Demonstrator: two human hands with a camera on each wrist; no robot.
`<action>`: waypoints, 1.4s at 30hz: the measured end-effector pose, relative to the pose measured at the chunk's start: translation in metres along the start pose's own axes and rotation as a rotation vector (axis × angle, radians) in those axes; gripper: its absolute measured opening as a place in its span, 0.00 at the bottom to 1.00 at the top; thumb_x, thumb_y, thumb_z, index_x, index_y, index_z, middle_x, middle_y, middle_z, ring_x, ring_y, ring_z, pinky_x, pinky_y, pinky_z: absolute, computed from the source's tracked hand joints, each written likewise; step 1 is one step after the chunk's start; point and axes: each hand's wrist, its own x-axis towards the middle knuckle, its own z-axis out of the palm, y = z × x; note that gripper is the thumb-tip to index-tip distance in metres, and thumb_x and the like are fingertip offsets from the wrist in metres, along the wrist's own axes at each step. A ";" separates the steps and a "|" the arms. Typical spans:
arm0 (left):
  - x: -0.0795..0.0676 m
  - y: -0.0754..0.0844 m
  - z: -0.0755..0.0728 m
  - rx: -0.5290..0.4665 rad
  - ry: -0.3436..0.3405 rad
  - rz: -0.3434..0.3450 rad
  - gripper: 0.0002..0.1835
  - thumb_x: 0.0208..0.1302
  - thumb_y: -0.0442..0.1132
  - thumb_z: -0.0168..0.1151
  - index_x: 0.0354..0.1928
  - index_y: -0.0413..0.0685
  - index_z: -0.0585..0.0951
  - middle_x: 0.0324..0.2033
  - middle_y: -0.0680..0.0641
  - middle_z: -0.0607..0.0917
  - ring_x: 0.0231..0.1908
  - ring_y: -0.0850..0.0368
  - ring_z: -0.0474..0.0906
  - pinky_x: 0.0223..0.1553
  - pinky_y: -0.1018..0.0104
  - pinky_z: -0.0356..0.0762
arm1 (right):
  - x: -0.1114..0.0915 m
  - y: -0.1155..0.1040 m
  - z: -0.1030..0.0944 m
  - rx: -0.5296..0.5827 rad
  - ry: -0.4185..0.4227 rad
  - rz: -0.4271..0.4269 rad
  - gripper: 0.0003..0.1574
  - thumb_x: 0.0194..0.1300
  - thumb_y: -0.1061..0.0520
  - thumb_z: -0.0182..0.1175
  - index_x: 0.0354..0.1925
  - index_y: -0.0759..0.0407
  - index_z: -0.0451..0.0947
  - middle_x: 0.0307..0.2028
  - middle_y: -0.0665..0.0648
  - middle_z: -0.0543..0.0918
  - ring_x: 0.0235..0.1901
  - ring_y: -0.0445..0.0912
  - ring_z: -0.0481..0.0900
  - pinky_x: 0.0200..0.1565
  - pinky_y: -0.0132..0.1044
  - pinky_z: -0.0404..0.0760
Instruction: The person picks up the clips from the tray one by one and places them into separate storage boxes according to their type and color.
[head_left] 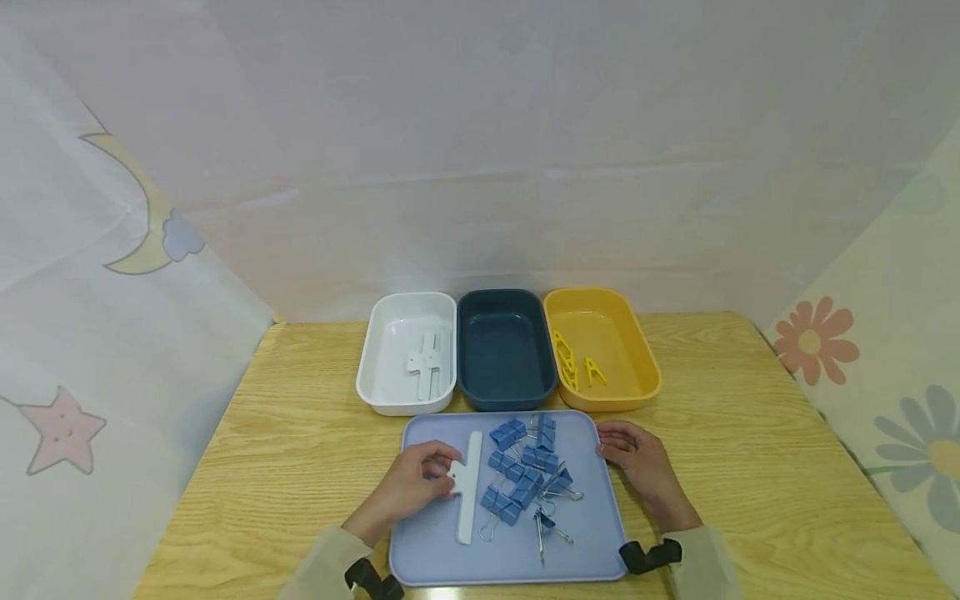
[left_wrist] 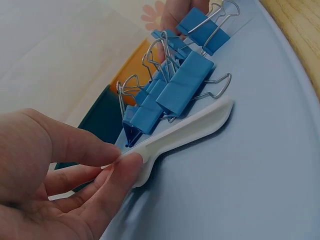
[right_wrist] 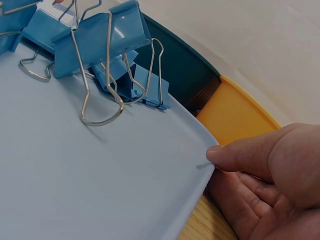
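Observation:
My left hand point(head_left: 422, 481) pinches the grip of a white bag clip point(head_left: 470, 492) between thumb and fingers. In the left wrist view the long jaw of this white clip point(left_wrist: 195, 122) lies low over the tray. Beside it sit several blue binder clips point(head_left: 527, 468), heaped together with their wire handles sticking out. They lie on a light blue tray point(head_left: 435, 562). At the tray's far right corner, my right hand point(head_left: 639, 460) holds the rim, thumb on top and fingers below the edge, as the right wrist view shows.
Behind the tray stand three bins side by side. The white bin point(head_left: 386, 354) holds white bag clips point(head_left: 426, 371); the dark blue bin point(head_left: 506, 350) has nothing visible inside. Small yellow clips point(head_left: 566, 362) lie in the yellow bin point(head_left: 630, 354). A wooden table point(head_left: 247, 467) carries everything.

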 end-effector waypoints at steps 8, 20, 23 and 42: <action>0.002 0.001 -0.004 0.017 0.019 -0.011 0.16 0.55 0.24 0.60 0.47 0.35 0.79 0.39 0.38 0.80 0.29 0.58 0.80 0.32 0.67 0.85 | -0.001 -0.001 0.000 -0.002 -0.003 0.001 0.25 0.65 0.61 0.62 0.59 0.63 0.73 0.55 0.64 0.81 0.47 0.40 0.80 0.44 0.21 0.80; 0.002 0.007 -0.009 0.036 0.029 -0.031 0.15 0.57 0.27 0.61 0.48 0.38 0.80 0.40 0.39 0.82 0.29 0.56 0.81 0.32 0.65 0.85 | 0.000 -0.001 0.000 0.030 -0.001 0.008 0.25 0.65 0.61 0.61 0.59 0.64 0.73 0.55 0.64 0.80 0.46 0.38 0.80 0.44 0.22 0.81; 0.002 0.008 -0.010 0.040 0.036 -0.027 0.15 0.57 0.27 0.61 0.48 0.38 0.80 0.39 0.39 0.82 0.28 0.56 0.81 0.31 0.65 0.84 | 0.000 -0.001 0.000 0.044 0.000 0.010 0.24 0.64 0.62 0.61 0.59 0.65 0.73 0.54 0.64 0.80 0.45 0.37 0.80 0.44 0.22 0.81; 0.002 0.013 -0.018 0.035 0.079 0.002 0.14 0.55 0.22 0.57 0.44 0.36 0.81 0.36 0.40 0.82 0.27 0.56 0.80 0.29 0.67 0.84 | 0.002 0.003 -0.001 -0.025 -0.009 -0.007 0.24 0.65 0.60 0.61 0.59 0.62 0.73 0.55 0.63 0.81 0.45 0.36 0.80 0.44 0.20 0.79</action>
